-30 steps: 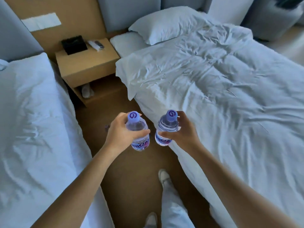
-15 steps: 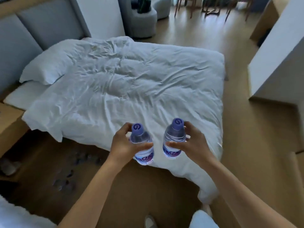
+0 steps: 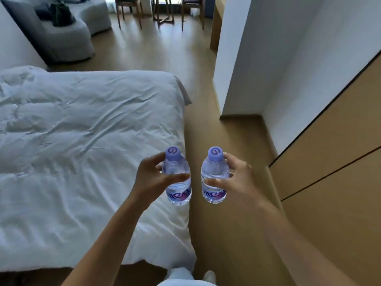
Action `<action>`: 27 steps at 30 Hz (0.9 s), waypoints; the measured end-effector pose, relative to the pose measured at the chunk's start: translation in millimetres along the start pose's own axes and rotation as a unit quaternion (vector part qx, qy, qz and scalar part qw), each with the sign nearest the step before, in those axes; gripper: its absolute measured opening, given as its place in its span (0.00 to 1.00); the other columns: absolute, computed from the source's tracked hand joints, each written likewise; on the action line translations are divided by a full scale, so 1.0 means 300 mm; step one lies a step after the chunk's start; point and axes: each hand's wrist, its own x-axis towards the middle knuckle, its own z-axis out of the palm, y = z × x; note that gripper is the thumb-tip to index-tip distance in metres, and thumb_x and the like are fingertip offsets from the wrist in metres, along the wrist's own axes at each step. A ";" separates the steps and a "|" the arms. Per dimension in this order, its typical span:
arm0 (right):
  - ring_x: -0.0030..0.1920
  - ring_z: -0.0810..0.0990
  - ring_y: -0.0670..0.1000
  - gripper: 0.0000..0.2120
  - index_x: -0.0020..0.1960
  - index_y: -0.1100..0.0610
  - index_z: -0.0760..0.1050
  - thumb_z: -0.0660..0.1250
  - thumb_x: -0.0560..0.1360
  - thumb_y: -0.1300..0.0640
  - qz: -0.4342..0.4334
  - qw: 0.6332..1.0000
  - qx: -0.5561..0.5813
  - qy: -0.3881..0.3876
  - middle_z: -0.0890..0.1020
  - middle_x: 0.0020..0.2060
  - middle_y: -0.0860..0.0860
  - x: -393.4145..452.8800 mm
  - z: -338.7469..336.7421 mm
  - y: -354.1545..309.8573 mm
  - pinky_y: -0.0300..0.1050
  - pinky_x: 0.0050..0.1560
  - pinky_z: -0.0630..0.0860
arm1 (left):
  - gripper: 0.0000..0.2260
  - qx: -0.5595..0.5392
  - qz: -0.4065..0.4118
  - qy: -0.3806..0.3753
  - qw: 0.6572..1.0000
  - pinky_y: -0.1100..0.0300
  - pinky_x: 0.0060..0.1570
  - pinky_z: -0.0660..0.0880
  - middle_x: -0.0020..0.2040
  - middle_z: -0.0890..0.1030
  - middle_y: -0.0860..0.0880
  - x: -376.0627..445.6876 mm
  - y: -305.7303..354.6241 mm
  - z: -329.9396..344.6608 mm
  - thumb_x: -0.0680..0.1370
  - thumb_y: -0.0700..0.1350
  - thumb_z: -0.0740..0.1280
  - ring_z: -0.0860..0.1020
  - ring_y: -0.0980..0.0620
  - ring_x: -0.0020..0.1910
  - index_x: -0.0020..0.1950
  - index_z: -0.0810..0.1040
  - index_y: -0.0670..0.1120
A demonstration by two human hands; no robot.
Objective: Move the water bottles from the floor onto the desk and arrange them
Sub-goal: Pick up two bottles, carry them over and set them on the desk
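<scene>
The left hand (image 3: pixel 151 178) has its fingers (image 3: pixel 177 176) curled round the shoulder of the left bottle (image 3: pixel 176 178), thumb across the near face and the others behind the neck. The right hand (image 3: pixel 237 178) clamps the right bottle (image 3: pixel 214 176) the same way, thumb in front, fingers wrapped from the 3 o'clock side. Both grips sit high, just below the purple caps, probably because the bottles hang steadier from there and their bases stay free for setting down. The two bottles are upright, side by side but apart, carried in the air at centre frame, likely so they don't knock together while walking.

Outward, the white bed (image 3: pixel 86 151) fills the 9 o'clock side and a wooden cabinet front (image 3: pixel 334 182) the 3 o'clock side; the floor (image 3: pixel 233 234) runs between them towards 12 o'clock, where chairs (image 3: pixel 129 11) stand. No surface that is plainly the desk is in view, so I judge the carry still in hand.
</scene>
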 end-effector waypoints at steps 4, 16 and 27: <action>0.49 0.84 0.50 0.29 0.60 0.50 0.78 0.81 0.60 0.52 0.011 0.999 0.021 0.032 0.85 0.48 0.48 0.149 -0.162 0.063 0.56 0.54 0.80 | 0.16 -0.011 0.012 -0.035 0.999 0.63 0.42 0.80 0.41 0.86 0.52 0.200 0.051 0.160 0.62 0.39 0.81 0.84 0.54 0.41 0.46 0.84 0.50; 0.49 0.84 0.48 0.24 0.56 0.43 0.77 0.81 0.63 0.55 0.019 0.998 0.044 0.035 0.85 0.47 0.44 0.972 -0.367 0.082 0.48 0.51 0.82 | 0.14 -0.009 0.029 -0.058 0.998 0.69 0.38 0.75 0.39 0.85 0.52 1.027 0.090 0.332 0.63 0.38 0.80 0.83 0.56 0.38 0.46 0.83 0.47; 0.51 0.84 0.47 0.30 0.63 0.49 0.76 0.79 0.63 0.49 -0.003 0.998 0.052 0.034 0.84 0.51 0.43 1.882 -0.481 0.054 0.44 0.51 0.82 | 0.16 0.030 0.050 -0.023 0.998 0.74 0.40 0.74 0.41 0.84 0.61 1.911 0.133 0.369 0.65 0.42 0.79 0.81 0.61 0.44 0.51 0.82 0.49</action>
